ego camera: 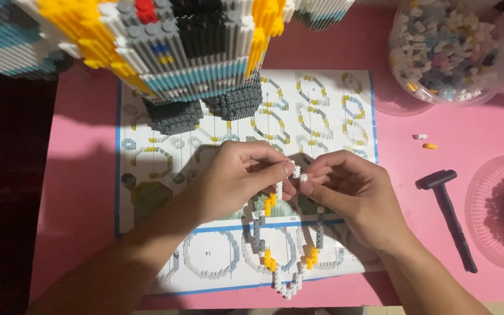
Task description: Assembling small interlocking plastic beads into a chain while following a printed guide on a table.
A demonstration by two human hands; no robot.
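1. Both forearms come in from the bottom edge, and the left hand [234, 178] and right hand [354, 195] meet over the middle of the sheet
2. Left fingers [275, 166] are pinched closed on the top of a thin, open ring of tiny white, grey and yellow plastic bricks [275, 245], which hangs from the pinch down to the near edge of the sheet
3. Right fingers [322, 172] are closed on a small white brick [303, 177], held just beside the ring's top end, touching or nearly so; I cannot tell which
4. Beneath the hands lies a printed paper instruction sheet with blue borders [357, 116], showing many ring-shaped layers, flat on the pink surface [83, 192]
5. By my reading, the ring looks largely built, with its loop closed at the bottom and work going on at the top; how many bricks are left I cannot tell
6. At the far side stands a tall, mostly built brick model in white, grey, yellow, black and teal [164, 46], resting on the sheet
7. To the right lie a black plastic hammer-shaped tool [447, 213], two stray bricks, one white [420, 136] and one orange [430, 146], a clear round tub of mixed loose bricks [444, 52] and a clear round lid or dish [497, 210]
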